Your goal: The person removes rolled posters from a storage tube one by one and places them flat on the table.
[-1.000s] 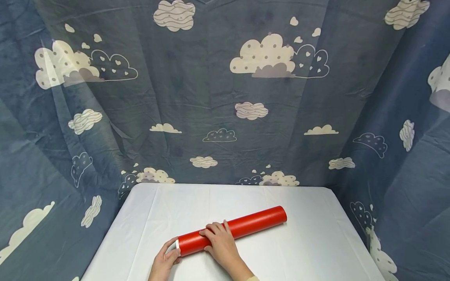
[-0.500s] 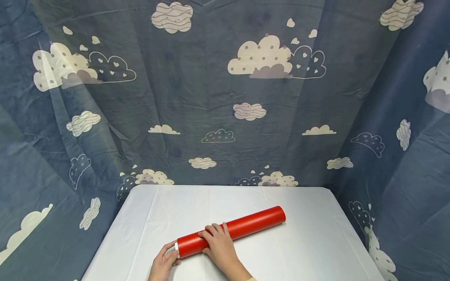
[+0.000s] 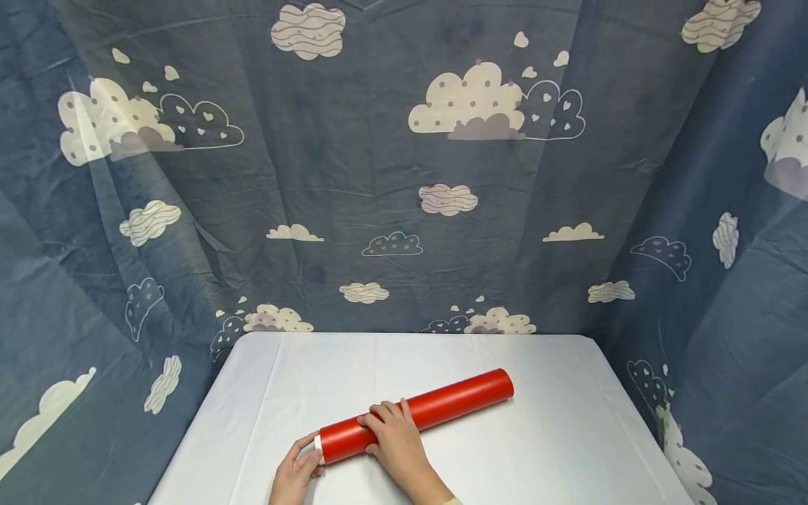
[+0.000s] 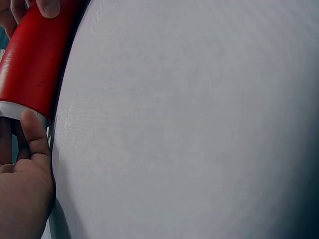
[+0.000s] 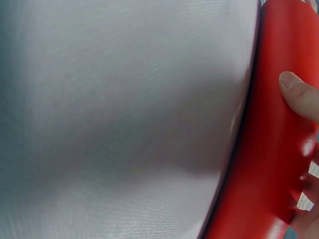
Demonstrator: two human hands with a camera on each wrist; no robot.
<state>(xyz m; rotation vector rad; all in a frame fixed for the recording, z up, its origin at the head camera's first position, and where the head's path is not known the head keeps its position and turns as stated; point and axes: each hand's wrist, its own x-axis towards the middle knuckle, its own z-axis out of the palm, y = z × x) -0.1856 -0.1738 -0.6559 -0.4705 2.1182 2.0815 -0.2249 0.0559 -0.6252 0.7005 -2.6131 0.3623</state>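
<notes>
A long red tube (image 3: 461, 402) lies slanted across the white table, its far end up to the right. At its near left end shows a white band (image 3: 318, 449), which my left hand (image 3: 294, 471) pinches between thumb and fingers. In the left wrist view the left thumb presses on this white band (image 4: 15, 110), just below the red edge. My right hand (image 3: 399, 445) grips the tube left of its middle, fingers over the top and thumb on the near side. The right wrist view shows that thumb on the red surface (image 5: 269, 119).
The tube and both hands rest over a white-covered table (image 3: 555, 449). Dark blue cloth (image 3: 353, 161) with a cloud print hangs behind the table and along both sides.
Hardly anything differs: both hands keep their places on the tube, the left fingers sitting slightly lower at the white band. The head view has shifted a little.
</notes>
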